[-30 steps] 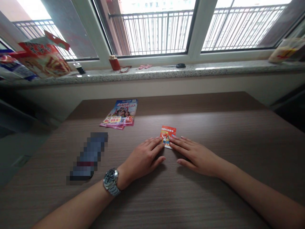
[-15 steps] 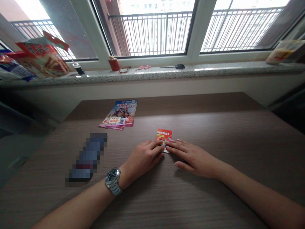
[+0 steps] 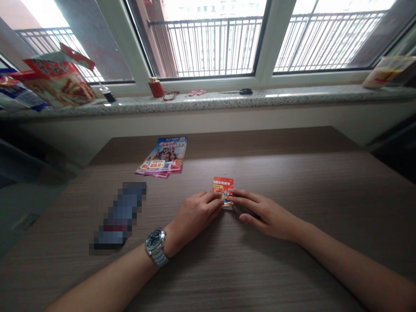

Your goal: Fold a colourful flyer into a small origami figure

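A small red printed paper (image 3: pixel 222 183) lies flat on the brown table (image 3: pixel 276 173), near its middle. My left hand (image 3: pixel 198 215), with a metal watch on its wrist, rests its fingertips on the paper's lower left part; its fingers lie close together, and what is under them is hidden. From the right, my right hand (image 3: pixel 264 212) reaches over the paper's right edge, its fingers spread and the thumb apart. A whitish strip shows at the paper's lower edge.
Colourful flyers (image 3: pixel 167 156) lie at the back left of the table. A blurred-out dark flat object (image 3: pixel 120 216) is left of my left hand. Along the windowsill (image 3: pixel 214 100) stand snack bags (image 3: pixel 61 80), a red container (image 3: pixel 156 87) and scissors (image 3: pixel 245 91).
My right hand's fingers have spread and shifted slightly right, uncovering more of the paper's picture. My left hand has hardly moved.
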